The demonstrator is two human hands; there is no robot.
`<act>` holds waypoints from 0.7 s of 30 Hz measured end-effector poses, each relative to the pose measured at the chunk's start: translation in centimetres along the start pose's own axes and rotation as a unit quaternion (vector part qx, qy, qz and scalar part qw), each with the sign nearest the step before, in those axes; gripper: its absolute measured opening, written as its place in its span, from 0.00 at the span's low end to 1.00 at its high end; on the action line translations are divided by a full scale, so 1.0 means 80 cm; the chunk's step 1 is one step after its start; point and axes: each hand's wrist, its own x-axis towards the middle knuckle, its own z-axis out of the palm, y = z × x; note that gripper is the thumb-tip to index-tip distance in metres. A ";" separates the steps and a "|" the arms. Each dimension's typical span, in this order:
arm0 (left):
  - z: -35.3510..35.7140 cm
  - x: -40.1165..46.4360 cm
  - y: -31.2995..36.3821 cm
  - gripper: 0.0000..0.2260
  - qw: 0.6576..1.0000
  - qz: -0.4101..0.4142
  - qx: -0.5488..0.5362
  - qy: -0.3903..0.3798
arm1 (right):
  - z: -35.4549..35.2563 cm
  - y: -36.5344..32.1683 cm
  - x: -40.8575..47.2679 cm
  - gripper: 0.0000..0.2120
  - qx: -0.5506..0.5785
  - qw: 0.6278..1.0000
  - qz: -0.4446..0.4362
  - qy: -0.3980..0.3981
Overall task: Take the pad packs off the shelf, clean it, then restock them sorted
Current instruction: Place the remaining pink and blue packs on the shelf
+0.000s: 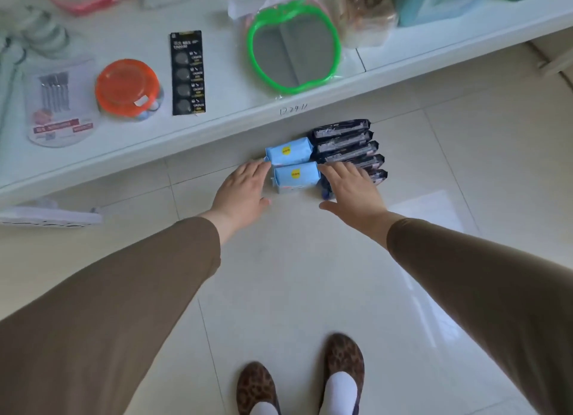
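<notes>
White shelf [217, 129] carrying a green-rimmed mirror [294, 47], a button-battery card [186, 72], an orange-lidded jar [127, 89] and a packet of clips [57, 104]. Tiled floor [294, 275] below its front edge: two blue pad packs [293, 169] beside a row of dark pad packs [348, 145].

Bright, even daylight. A pale glare patch lies on the glossy floor tiles [428, 216] at right. Shadows are soft and faint. Wide-angle distortion bends the shelf [217, 126] edge. Items along the top and left edges are blurred.
</notes>
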 end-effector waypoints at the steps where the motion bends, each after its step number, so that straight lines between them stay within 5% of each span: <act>1: 0.009 0.014 -0.005 0.34 1.000 -0.001 0.001 -0.001 | 0.012 0.004 0.011 0.37 -0.006 1.000 -0.003 0.002; 21: 0.081 0.186 -0.038 0.29 0.998 0.004 0.053 -0.024 | 0.129 0.023 0.128 0.37 -0.146 0.986 -0.063 0.048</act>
